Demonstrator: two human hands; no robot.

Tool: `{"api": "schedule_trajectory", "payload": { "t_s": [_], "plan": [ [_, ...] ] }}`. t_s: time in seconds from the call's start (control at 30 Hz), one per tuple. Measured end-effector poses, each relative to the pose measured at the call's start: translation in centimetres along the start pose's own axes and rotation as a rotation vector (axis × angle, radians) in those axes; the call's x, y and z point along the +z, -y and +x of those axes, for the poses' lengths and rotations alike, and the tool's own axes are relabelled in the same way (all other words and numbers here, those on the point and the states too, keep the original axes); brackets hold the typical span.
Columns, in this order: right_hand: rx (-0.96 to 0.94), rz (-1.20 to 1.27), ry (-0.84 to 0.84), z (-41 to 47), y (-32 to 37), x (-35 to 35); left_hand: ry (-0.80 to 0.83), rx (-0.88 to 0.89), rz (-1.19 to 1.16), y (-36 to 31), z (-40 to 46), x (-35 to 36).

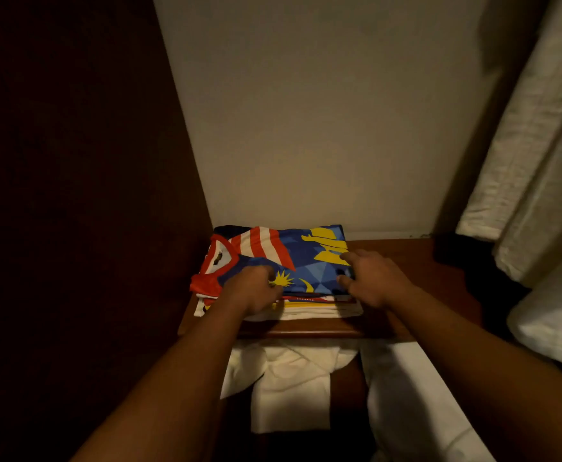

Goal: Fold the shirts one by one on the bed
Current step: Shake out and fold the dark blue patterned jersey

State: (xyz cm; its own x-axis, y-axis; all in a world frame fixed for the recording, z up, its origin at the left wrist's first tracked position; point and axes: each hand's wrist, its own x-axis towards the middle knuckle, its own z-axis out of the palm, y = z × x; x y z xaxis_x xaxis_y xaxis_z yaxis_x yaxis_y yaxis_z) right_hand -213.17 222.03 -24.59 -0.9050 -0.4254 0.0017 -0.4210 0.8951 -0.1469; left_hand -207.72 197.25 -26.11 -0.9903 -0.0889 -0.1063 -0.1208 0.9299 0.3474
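Head view: your left hand (256, 291) grips the folded jersey (293, 261), right hand (369, 278) lies flat; lifting unevenly could topple the shirt stack (313, 308).

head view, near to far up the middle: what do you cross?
White cloth hanging below → wooden table edge → stack of folded shirts → blue flag-print shirt on top → cream wall.

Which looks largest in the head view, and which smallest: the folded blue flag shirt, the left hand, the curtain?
1. curtain, by far the largest.
2. folded blue flag shirt.
3. left hand, the smallest, though it lies nearer to the camera than the shirt.
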Motion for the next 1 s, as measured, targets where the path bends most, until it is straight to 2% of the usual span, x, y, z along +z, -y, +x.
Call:
{"api": "schedule_trajectory", "payload": {
  "t_s": [0.3,0.57,0.83,1.0],
  "plan": [
    [-0.079,0.038,0.044,-5.7,2.3,-6.0,-0.024,0.059,-0.002,-6.0,-5.2,-5.2],
    [-0.066,0.014,0.229,-12.0,7.8,-19.7,0.138,0.072,0.104,-12.3,-13.9,-17.5],
    [-0.080,0.087,0.270,-19.5,14.7,-36.8,0.195,0.001,0.101,-16.1,-25.5,-33.6],
    [-0.133,0.060,0.266,-24.9,17.7,-43.8,0.192,-0.026,0.090,-18.8,-31.3,-39.5]
  ]
}}
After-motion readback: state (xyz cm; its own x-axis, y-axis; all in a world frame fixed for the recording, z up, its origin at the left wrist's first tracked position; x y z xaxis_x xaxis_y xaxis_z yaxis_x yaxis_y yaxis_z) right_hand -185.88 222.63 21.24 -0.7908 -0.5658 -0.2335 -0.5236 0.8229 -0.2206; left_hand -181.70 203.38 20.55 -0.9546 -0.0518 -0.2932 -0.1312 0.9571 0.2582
